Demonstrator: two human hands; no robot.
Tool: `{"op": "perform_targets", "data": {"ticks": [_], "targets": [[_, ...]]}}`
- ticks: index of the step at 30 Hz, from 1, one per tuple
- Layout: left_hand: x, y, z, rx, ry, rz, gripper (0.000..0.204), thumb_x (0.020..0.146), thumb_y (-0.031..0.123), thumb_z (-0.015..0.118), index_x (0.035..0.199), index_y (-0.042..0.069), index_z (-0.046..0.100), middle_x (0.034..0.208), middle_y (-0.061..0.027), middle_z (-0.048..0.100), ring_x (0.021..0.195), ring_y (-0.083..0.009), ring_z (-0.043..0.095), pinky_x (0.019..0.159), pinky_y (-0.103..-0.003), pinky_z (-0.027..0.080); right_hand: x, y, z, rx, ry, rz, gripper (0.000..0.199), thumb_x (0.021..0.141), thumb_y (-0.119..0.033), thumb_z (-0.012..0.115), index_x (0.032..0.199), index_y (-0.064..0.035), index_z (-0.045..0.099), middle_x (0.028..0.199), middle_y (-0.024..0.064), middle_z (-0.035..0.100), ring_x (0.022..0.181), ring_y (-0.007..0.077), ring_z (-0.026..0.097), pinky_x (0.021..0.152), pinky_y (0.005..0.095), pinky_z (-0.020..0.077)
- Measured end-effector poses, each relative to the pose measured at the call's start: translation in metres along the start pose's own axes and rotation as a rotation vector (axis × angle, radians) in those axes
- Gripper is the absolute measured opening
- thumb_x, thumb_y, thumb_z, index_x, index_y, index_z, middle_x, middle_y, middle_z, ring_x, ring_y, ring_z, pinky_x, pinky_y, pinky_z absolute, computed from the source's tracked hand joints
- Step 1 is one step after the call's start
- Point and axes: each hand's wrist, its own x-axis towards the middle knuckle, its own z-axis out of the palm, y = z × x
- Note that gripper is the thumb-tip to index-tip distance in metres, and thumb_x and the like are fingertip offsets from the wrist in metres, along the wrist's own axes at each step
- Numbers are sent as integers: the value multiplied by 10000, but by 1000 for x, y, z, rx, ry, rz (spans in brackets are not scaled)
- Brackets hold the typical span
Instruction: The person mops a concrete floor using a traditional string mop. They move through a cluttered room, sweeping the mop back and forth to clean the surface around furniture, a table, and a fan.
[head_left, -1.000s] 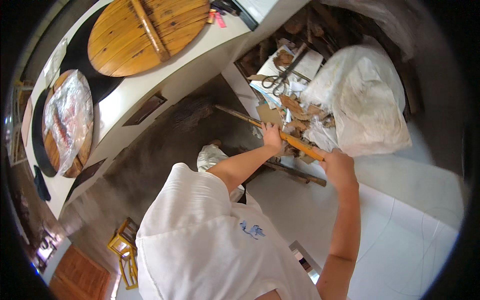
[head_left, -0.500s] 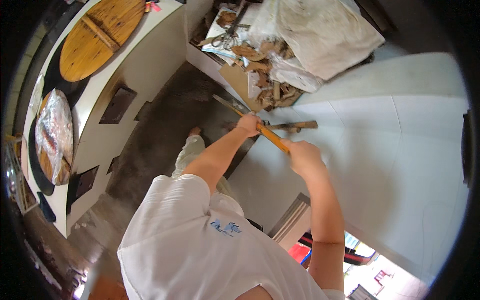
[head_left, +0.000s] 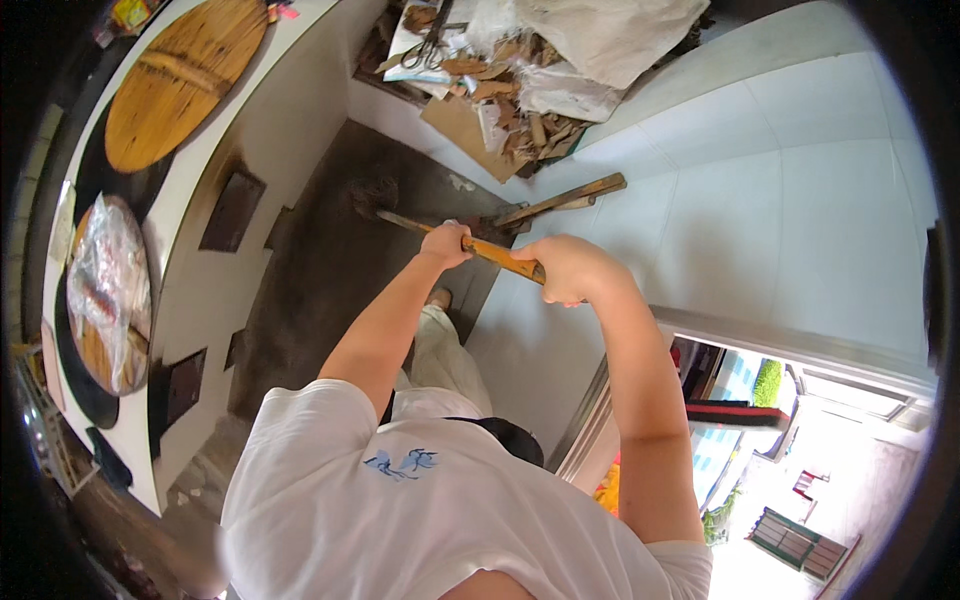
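Both my hands are closed around the yellow-orange handle of a broom point(head_left: 490, 251), held slanting across in front of me. My left hand point(head_left: 446, 243) grips it farther down the handle. My right hand point(head_left: 570, 268) wraps its upper end. Past my left hand the handle runs down toward the dark floor point(head_left: 310, 290), where a brownish, bristly head shows dimly against it. Just beyond the handle, some wooden-handled tools point(head_left: 572, 196) lean by the white tiled wall point(head_left: 740, 220).
Along the left stands a white stove counter point(head_left: 205, 165) with a round wooden lid point(head_left: 185, 80) and another lid under a clear plastic bag point(head_left: 108, 265). Cardboard scraps point(head_left: 470, 135) and a white sack point(head_left: 620, 35) are heaped at the back. A bright doorway point(head_left: 690, 350) lies right.
My view has shifted and turned right, showing more of the doorway. The broom's far end has swung left over the floor, with both hands still on the handle.
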Motion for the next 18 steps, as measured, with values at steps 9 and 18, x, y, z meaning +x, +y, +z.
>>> {"op": "perform_targets", "data": {"ticks": [9, 18], "targets": [[-158, -83, 3, -143, 267, -53, 267, 626, 231, 707, 843, 135, 583, 900, -92, 555, 888, -275, 549, 744, -384, 463, -30, -124, 80, -111, -49, -174, 698, 596, 45, 519, 1258, -170, 466, 597, 103, 536, 444, 183, 506, 432, 310, 404], [-270, -125, 47, -232, 379, -366, 273, 632, 256, 724, 841, 124, 606, 877, -109, 560, 850, -286, 570, 714, -390, 474, -26, -195, 117, -343, -231, -292, 609, 622, 9, 557, 1205, -158, 502, 639, 90, 566, 529, 162, 567, 454, 296, 450]]}}
